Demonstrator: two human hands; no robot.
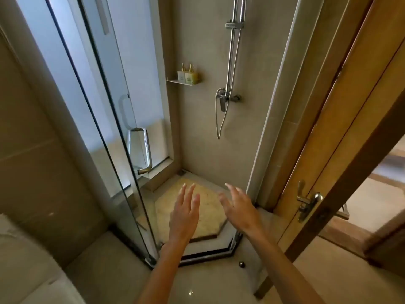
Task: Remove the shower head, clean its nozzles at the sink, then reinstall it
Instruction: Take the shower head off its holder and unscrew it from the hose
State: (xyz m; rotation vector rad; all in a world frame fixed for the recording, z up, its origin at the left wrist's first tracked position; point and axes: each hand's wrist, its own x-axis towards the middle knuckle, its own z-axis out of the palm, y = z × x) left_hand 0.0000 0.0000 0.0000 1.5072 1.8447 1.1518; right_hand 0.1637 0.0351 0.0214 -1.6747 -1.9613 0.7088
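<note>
A chrome shower rail runs up the far wall of the shower stall, with a bracket on it near the top edge of the view. The shower head itself is out of view above. A metal hose loops down from the mixer valve. My left hand and my right hand are both held out in front of the stall opening, fingers spread, holding nothing. Both are well below the valve.
The glass shower door stands open on the left, with a chrome handle. A small shelf carries two soap bottles. A yellow stone mat covers the stall floor. A wooden door with a lever handle is on the right.
</note>
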